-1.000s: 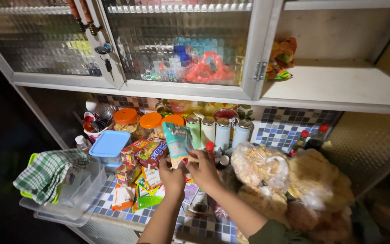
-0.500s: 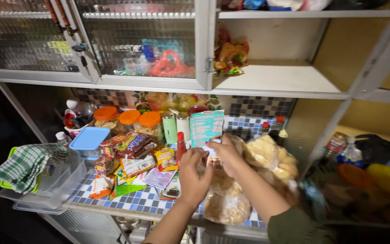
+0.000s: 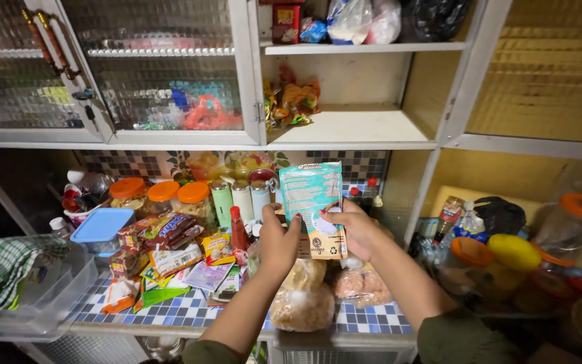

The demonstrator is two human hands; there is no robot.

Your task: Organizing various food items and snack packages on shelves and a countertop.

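The left hand [image 3: 279,241] and right hand [image 3: 356,230] both grip a teal packet [image 3: 312,202] upright, fingers closed on its lower edges; it hangs above the bagged bread [image 3: 302,305] on the tiled counter [image 3: 183,311].

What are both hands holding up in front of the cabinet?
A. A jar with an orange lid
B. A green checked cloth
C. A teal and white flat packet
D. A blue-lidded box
C: the left hand and right hand hold the teal and white packet upright between them.
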